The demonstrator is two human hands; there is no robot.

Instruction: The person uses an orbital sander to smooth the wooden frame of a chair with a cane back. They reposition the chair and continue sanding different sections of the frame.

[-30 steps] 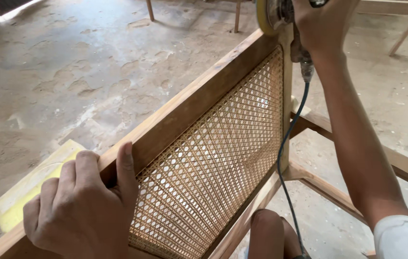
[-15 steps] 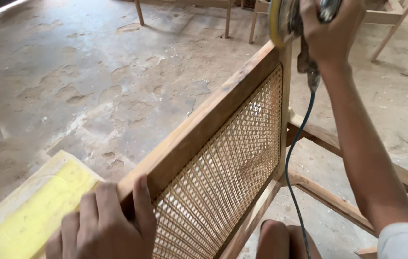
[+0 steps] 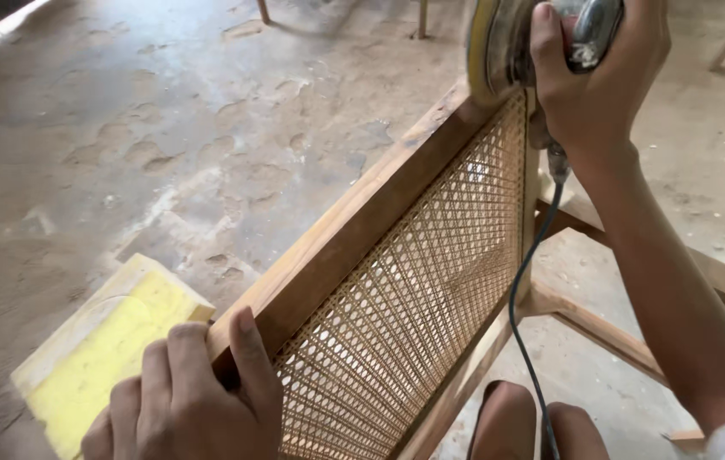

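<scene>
Sanding a cane-panelled wooden chair frame (image 3: 354, 255)

Right hand (image 3: 597, 81) wraps the corded disc sander (image 3: 499, 47) at the corner; left hand (image 3: 184, 396) clamps the top rail beside a yellow foam block (image 3: 103, 349).

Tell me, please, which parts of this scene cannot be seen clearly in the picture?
Head view only:
- Sander: top cut off by the upper edge; the right hand covers its body.
- Left hand: wrist cut off by the bottom edge.
- Cord: its end runs off the bottom edge.
- Chair frame: lower part out of view.

frame (image 3: 354, 247): matt wood | panel (image 3: 431, 281): woven cane | sander (image 3: 588, 30): glossy metal | floor (image 3: 124, 128): rough, dusty
</scene>
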